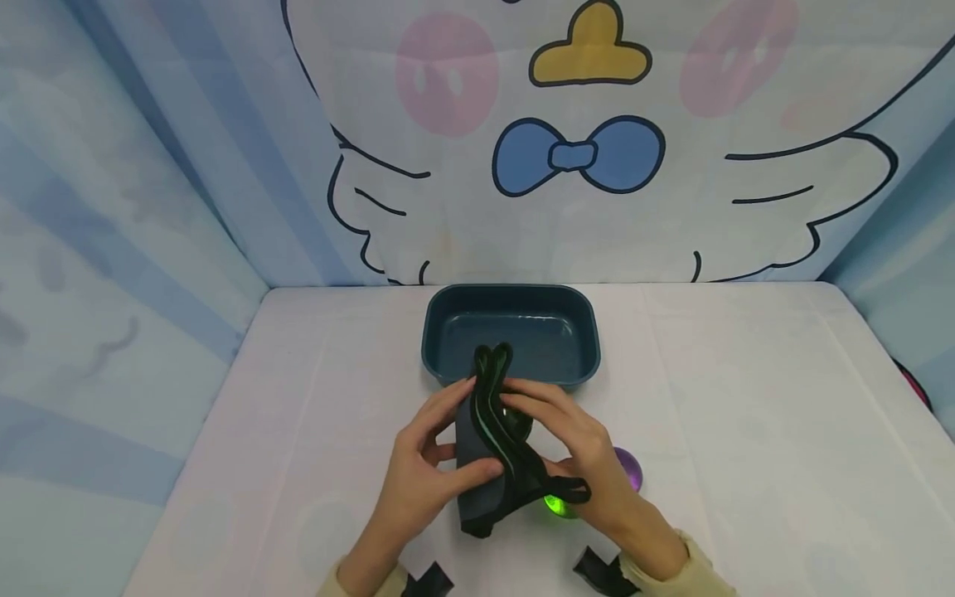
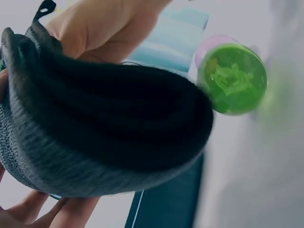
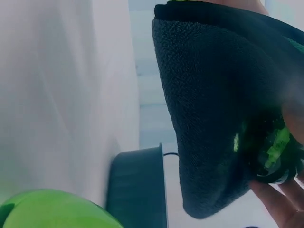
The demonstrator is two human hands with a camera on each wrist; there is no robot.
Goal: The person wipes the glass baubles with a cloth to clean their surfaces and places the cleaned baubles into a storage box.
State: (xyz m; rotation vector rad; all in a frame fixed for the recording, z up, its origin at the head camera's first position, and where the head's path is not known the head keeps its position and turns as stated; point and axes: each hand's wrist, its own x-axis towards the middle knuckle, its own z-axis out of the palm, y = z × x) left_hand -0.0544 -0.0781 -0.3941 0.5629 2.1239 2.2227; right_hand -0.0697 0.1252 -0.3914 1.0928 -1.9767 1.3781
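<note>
A folded dark grey-green towel (image 1: 477, 464) with black edging and a small loop stands upright between the two hands, above the table. My left hand (image 1: 425, 468) grips its left side, thumb in front and fingers behind. On the other side, my right hand (image 1: 585, 448) holds a shiny clear-and-green ball (image 3: 274, 149) against the towel's fuzzy face, with fingers curled about it. Below the right hand, a bright green ball (image 2: 232, 78) rests on the table. Beside that lies a purple ball (image 1: 630, 468), partly hidden by the right hand.
A dark teal rectangular basin (image 1: 585, 352) stands just beyond the hands at the table's back edge. The table (image 1: 746, 431) has a white cover. Printed fabric curtains (image 1: 149, 166) enclose it at the back and sides. Black straps (image 1: 604, 572) sit at both wrists.
</note>
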